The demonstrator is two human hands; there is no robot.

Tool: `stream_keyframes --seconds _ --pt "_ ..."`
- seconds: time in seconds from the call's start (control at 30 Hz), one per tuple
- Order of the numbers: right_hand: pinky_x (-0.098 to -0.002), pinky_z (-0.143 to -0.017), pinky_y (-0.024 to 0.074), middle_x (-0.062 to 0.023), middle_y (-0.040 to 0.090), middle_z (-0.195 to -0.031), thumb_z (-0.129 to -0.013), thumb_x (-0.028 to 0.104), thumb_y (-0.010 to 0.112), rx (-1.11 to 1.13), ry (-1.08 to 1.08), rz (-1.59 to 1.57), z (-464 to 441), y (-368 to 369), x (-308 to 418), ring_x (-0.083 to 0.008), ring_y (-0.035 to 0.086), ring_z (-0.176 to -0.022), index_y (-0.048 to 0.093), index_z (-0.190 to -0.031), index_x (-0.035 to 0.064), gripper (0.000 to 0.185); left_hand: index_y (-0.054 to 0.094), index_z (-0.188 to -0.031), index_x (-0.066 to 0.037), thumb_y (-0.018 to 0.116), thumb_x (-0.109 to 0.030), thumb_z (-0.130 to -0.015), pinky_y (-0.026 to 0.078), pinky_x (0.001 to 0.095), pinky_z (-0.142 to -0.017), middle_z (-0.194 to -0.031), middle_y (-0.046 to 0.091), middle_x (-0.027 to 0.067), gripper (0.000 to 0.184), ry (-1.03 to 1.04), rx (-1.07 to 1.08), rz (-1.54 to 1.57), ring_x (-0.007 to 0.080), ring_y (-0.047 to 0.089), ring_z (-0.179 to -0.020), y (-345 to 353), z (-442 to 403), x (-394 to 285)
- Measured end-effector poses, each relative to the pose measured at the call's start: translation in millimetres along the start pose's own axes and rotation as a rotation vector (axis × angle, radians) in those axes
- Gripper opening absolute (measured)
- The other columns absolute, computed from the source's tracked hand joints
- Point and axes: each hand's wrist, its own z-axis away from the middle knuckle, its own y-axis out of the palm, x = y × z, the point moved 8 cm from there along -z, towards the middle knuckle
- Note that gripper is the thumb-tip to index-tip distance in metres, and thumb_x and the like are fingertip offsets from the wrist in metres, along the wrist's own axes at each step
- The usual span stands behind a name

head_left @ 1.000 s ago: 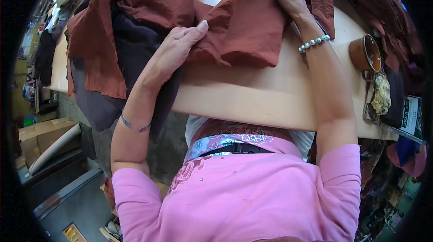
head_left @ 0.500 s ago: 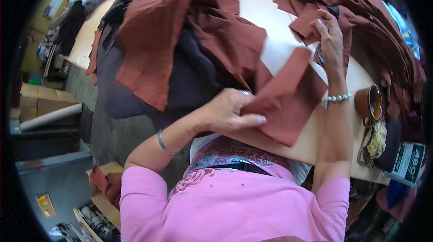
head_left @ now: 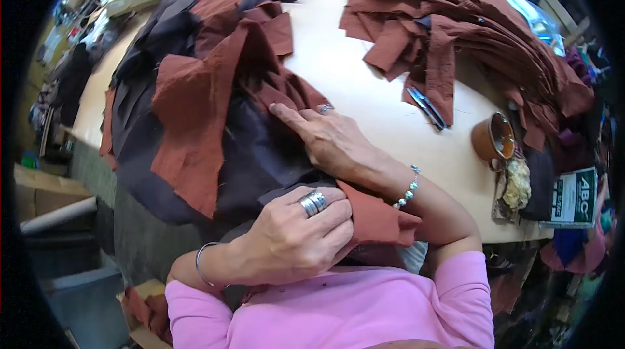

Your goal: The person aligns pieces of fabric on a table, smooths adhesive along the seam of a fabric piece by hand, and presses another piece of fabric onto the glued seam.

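Observation:
My left hand point(head_left: 296, 235), with wide rings on one finger, is closed on a rust-brown cloth piece point(head_left: 381, 217) near the table's front edge. The cloth sticks out to the right, under my right forearm. My right hand point(head_left: 335, 144) reaches left across the table with its index finger stretched out. Its fingertips touch the heap of fabric, close to a crumpled brown cloth point(head_left: 283, 92); the other fingers are partly hidden. Dark cloth point(head_left: 267, 144) lies under and beside both hands. A larger brown piece point(head_left: 189, 114) drapes over it on the left.
Layered brown pieces point(head_left: 482, 30) lie along the table's right side. Near them are a slim blue-and-dark tool point(head_left: 426, 108), a brown cup point(head_left: 488, 139) and a pale lumpy object point(head_left: 516, 183). A green-and-white box point(head_left: 574, 198) stands at the right edge. Cardboard boxes point(head_left: 49, 196) are at left.
My right hand has moved from the right-hand stack across to the left heap. My left hand has drawn the brown cloth closer to my body. The view has shifted too.

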Motion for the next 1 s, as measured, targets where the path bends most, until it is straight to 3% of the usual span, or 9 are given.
stream_keyframes --seconds 0.13,0.27,0.37,0.47,0.63,0.8,0.9,0.93,1.0 --pt "-0.0444 -0.084 0.0452 -0.027 0.053 -0.116 -0.077 0.053 0.061 0.044 0.041 -0.067 5 1 1 -0.0414 0.056 -0.1 0.025 -0.141 0.0062 0.087 0.056 -0.073 -0.002 0.062 -0.018 -0.067 0.045 0.0324 -0.064 -0.077 0.052 0.0095 0.019 0.003 0.393 -0.105 0.0223 0.054 -0.072 36 6 1" --pt "-0.0521 -0.084 0.0435 -0.0277 0.044 -0.124 -0.074 0.025 0.065 0.005 -0.087 0.09 11 24 35 -0.0432 0.052 -0.102 0.022 -0.143 0.0127 0.082 0.056 -0.07 -0.004 0.063 -0.018 -0.077 0.049 0.0309 -0.065 -0.083 0.056 0.0083 0.018 0.014 0.41 0.062 0.0219 0.059 -0.075 27 7 -12" --pt "-0.0479 -0.084 0.0449 -0.0239 0.052 -0.117 -0.07 0.007 0.06 0.055 -0.149 -0.074 5 29 37 -0.0403 0.054 -0.098 0.027 -0.142 0.0142 0.079 0.058 -0.079 0.002 0.06 -0.015 -0.08 0.049 0.0302 -0.063 -0.083 0.058 0.0098 0.017 0.224 -0.004 0.3 0.0217 0.061 -0.075 -21 -8 -25" --pt "-0.0418 -0.085 0.0466 -0.0184 0.061 -0.104 -0.065 -0.007 0.051 0.147 -0.169 -0.238 -14 -6 24 -0.0367 0.057 -0.095 0.044 -0.133 0.0143 0.071 0.06 -0.083 0.005 0.055 -0.007 -0.087 0.053 0.0381 -0.069 -0.091 0.06 0.022 0.015 0.167 -0.118 1.25 0.0322 0.062 -0.08 -39 -9 -20" --pt "-0.0444 -0.082 0.0448 -0.0215 0.062 -0.101 -0.066 -0.007 0.045 0.208 -0.127 -0.244 -34 -59 1 -0.0378 0.058 -0.095 0.051 -0.127 0.0158 0.066 0.061 -0.078 0.008 0.057 -0.004 -0.086 0.055 0.0421 -0.068 -0.088 0.061 0.0255 0.015 0.043 -0.216 1.725 0.0336 0.063 -0.077 -26 -22 -12" --pt "-0.0435 -0.083 0.0448 -0.0236 0.058 -0.111 -0.065 -0.009 0.045 0.338 -0.064 -0.192 -23 -37 -3 -0.0377 0.058 -0.096 0.027 -0.142 0.0182 0.083 0.061 -0.077 0.01 0.06 -0.002 -0.083 0.054 0.0394 -0.059 -0.084 0.06 0.0271 0.013 0.098 -0.179 1.879 0.0323 0.063 -0.07 -27 -15 -1" --pt "-0.0418 -0.085 0.0455 -0.0215 0.057 -0.117 -0.064 -0.01 0.044 0.235 -0.099 -0.201 -21 -47 -12 -0.0364 0.058 -0.1 0.031 -0.14 0.0156 0.082 0.061 -0.074 0.01 0.061 -0.002 -0.081 0.052 0.0381 -0.053 -0.08 0.06 0.0267 0.013 0.043 -0.384 1.772 0.0311 0.063 -0.068 -38 6 6" --pt "-0.045 -0.082 0.0468 -0.0207 0.059 -0.108 -0.064 -0.004 0.057 0.04 -0.3 -0.201 -23 -59 -6 -0.0391 0.057 -0.099 0.039 -0.132 0.0125 0.073 0.062 -0.073 0.01 0.06 -0.001 -0.082 0.052 0.036 -0.052 -0.081 0.06 0.0251 0.014 0.165 -0.227 1.622 0.0299 0.062 -0.067 -44 -2 9" --pt "-0.0449 -0.078 0.0484 -0.016 0.058 -0.111 -0.067 -0.006 0.054 -0.07 -0.235 -0.007 -16 -74 -24 -0.0369 0.059 -0.093 0.042 -0.129 0.0133 0.066 0.061 -0.085 0.003 0.055 -0.011 -0.084 0.051 0.0376 -0.068 -0.091 0.06 0.0203 0.016 0.139 -0.225 0.821 0.0306 0.061 -0.08 -54 17 24"
